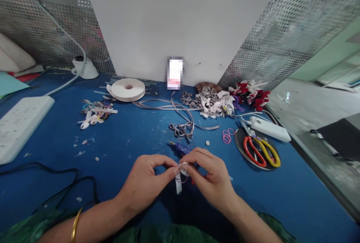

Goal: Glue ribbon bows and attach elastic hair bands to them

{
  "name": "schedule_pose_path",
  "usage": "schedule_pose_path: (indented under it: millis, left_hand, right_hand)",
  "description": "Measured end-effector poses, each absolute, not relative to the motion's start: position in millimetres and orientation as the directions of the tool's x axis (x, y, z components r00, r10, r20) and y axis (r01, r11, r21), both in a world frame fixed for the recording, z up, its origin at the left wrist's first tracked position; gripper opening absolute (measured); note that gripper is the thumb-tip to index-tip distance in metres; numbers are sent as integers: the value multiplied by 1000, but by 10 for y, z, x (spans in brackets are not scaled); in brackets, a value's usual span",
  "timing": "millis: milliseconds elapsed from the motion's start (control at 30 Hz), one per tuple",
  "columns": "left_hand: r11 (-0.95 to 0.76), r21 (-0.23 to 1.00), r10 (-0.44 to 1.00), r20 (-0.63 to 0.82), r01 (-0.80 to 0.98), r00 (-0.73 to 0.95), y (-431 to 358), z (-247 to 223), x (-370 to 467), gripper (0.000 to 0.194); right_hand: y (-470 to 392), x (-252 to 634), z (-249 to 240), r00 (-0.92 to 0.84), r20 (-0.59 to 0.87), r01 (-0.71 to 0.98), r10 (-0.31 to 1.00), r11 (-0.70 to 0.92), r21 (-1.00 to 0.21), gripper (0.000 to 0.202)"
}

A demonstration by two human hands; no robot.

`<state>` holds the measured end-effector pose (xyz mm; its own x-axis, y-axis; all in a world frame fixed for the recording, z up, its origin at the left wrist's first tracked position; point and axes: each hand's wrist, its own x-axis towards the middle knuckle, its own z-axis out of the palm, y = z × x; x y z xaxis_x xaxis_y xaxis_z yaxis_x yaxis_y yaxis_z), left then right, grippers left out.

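Observation:
My left hand (152, 177) and my right hand (209, 173) meet at the front middle of the table. Between their pinched thumbs and fingers is a white ribbon (178, 183), one end hanging straight down. A thin purple hair elastic (182, 180) loops below the fingertips beside it. How the two are joined is hidden by my fingers. Just behind my hands lies a blue glue gun (182, 148), its nozzle pointing left and its body partly covered by my right hand. Beyond it are grey ribbon bows (181, 128).
A ribbon roll (128, 89) sits at the back left near a pile of bows with elastics (97, 113). Further right are a heap of bows (215, 102), pink elastics (227, 136), scissors (260, 151) and a white power bank-like block (270, 128). A power strip (26, 123) lies left.

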<state>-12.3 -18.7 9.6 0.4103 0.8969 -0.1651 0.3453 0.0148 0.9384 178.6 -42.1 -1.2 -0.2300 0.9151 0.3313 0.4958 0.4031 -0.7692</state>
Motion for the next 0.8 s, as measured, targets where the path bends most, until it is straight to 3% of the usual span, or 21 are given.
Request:
schedule_pose_path:
  millis: [567,800]
  left_hand:
    - [42,927,886,-207,374,414,-176,139,-132,15]
    - [84,945,938,-182,317,294,-139,133,-157,15]
  right_hand:
    - [-425,1766,-3,-246,346,458,905,423,-782,12]
    - [-464,1731,-65,-49,458,508,887,417,-753,16]
